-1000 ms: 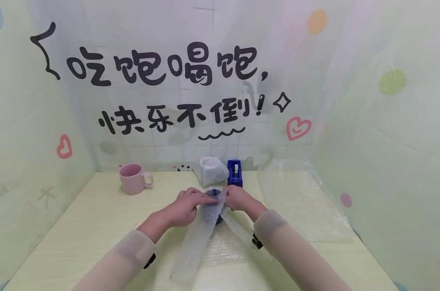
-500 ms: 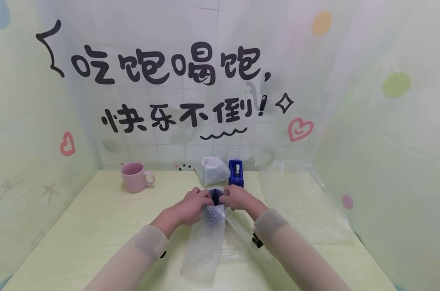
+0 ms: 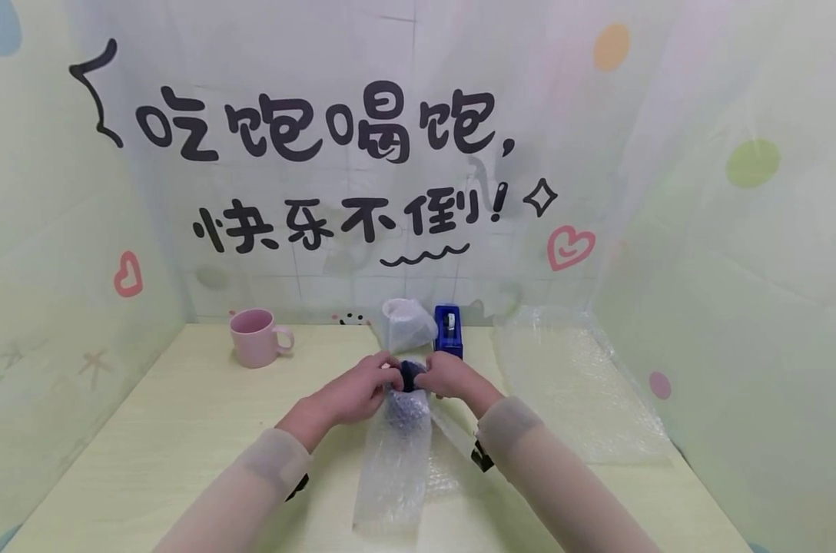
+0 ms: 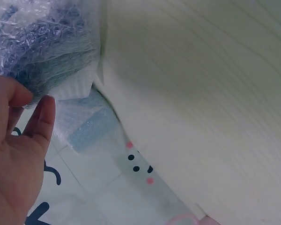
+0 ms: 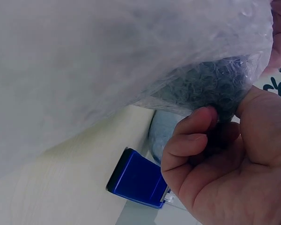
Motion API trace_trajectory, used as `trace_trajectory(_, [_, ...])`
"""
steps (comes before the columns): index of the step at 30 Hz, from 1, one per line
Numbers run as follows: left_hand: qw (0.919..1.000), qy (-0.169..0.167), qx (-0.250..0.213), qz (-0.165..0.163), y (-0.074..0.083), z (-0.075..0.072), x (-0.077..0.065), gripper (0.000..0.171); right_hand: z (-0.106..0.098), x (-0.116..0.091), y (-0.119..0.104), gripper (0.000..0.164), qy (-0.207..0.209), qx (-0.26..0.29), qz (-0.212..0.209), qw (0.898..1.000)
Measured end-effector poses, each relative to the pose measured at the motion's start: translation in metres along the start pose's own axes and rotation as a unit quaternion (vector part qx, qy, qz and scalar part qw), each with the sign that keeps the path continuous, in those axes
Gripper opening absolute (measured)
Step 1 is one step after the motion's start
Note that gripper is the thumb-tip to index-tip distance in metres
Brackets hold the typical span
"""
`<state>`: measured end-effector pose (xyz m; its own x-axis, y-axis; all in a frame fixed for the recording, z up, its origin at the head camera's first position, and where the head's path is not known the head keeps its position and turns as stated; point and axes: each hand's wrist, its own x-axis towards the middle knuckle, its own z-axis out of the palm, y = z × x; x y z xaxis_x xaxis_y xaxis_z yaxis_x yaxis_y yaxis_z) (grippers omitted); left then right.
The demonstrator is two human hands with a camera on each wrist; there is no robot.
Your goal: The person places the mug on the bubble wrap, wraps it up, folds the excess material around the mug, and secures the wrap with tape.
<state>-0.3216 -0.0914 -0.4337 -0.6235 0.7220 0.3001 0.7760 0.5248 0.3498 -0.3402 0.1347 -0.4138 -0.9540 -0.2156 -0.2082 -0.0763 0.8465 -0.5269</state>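
Observation:
A dark blue cup (image 3: 409, 373) stands upright at mid-table, bubble wrap (image 3: 396, 468) round its side and a long strip trailing toward the front. My left hand (image 3: 363, 390) pinches the wrapped rim on the left, thumb at the opening. In the left wrist view, its fingertips (image 4: 48, 104) and thumb close at the edge of the wrap. From the right, my right hand (image 3: 454, 376) grips the rim, thumb dipping into the mouth. The right wrist view has its curled fingers (image 5: 187, 140) against the wrapped side. Much of the cup is hidden by wrap and hands.
A pink mug (image 3: 253, 339) stands back left. Behind the cup are a white wrapped bundle (image 3: 407, 326) and a blue tape dispenser (image 3: 449, 330). Another bubble wrap sheet (image 3: 577, 392) lies along the right. Printed curtains (image 3: 349, 269) close off the back and sides.
My left hand has gone from laying straight fingers on the wrap to pinching the rim. The front strip has swung right and folded down, uncovering the cup's mouth. My right hand keeps its grip.

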Motion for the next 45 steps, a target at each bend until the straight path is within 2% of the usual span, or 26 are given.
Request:
trace_trajectory(2, [0.9992,0.008,0.037,0.015,-0.001,0.0,0.0,0.034,0.004,0.012,0.008,0.03,-0.005,0.001,0.001,1.0])
trace_trajectory(5, [0.9975,-0.005,0.069,0.01,0.001,-0.001,-0.001,0.029,0.011,0.035,0.023,0.031,-0.008,-0.004,0.001,1.0])
trace_trajectory(6, [0.9972,-0.008,0.074,0.008,0.001,-0.002,-0.001,0.028,0.015,0.044,0.03,0.03,-0.009,-0.007,-0.002,1.0])
trace_trajectory(8, [0.9973,-0.01,0.072,0.006,0.003,-0.003,-0.002,0.026,0.017,0.049,0.032,0.031,-0.011,-0.005,-0.001,1.0])
trace_trajectory(11, [0.9986,-0.004,0.051,0.011,0.004,-0.006,-0.003,0.026,0.015,0.04,0.025,0.033,-0.018,0.016,0.007,1.0])
trace_trajectory(15, [0.9997,-0.002,0.011,0.024,0.002,-0.008,-0.005,0.028,0.006,0.014,0.009,0.028,-0.01,0.047,0.013,0.999])
trace_trajectory(18, [0.9997,-0.008,-0.019,0.012,0.001,-0.009,-0.007,0.029,-0.001,-0.003,-0.002,0.023,-0.002,0.061,0.009,0.998])
trace_trajectory(20, [0.9992,-0.016,-0.036,-0.005,0.001,-0.01,-0.009,0.029,-0.001,-0.007,-0.005,0.022,0.004,0.055,-0.001,0.998])
trace_trajectory(26, [0.9972,-0.046,-0.041,-0.043,0.005,-0.013,-0.009,0.032,-0.001,-0.007,-0.008,0.022,0.014,0.018,-0.022,1.0])
trace_trajectory(33, [0.9978,-0.048,-0.041,-0.018,0.006,-0.016,-0.01,0.027,-0.004,-0.007,-0.013,0.026,0.0,0.011,-0.008,1.0])
trace_trajectory(37, [0.9976,-0.044,-0.05,-0.022,0.004,-0.013,-0.012,0.02,-0.005,-0.007,-0.013,0.026,-0.011,0.016,-0.005,1.0])
trace_trajectory(42, [0.9991,-0.015,-0.039,-0.01,0.003,-0.012,-0.014,0.012,-0.004,-0.004,-0.011,0.023,-0.016,0.008,-0.015,1.0])
trace_trajectory(45, [0.9985,-0.005,-0.051,-0.018,0.002,-0.014,-0.01,0.009,-0.004,-0.002,-0.012,0.022,-0.013,-0.003,-0.019,1.0])
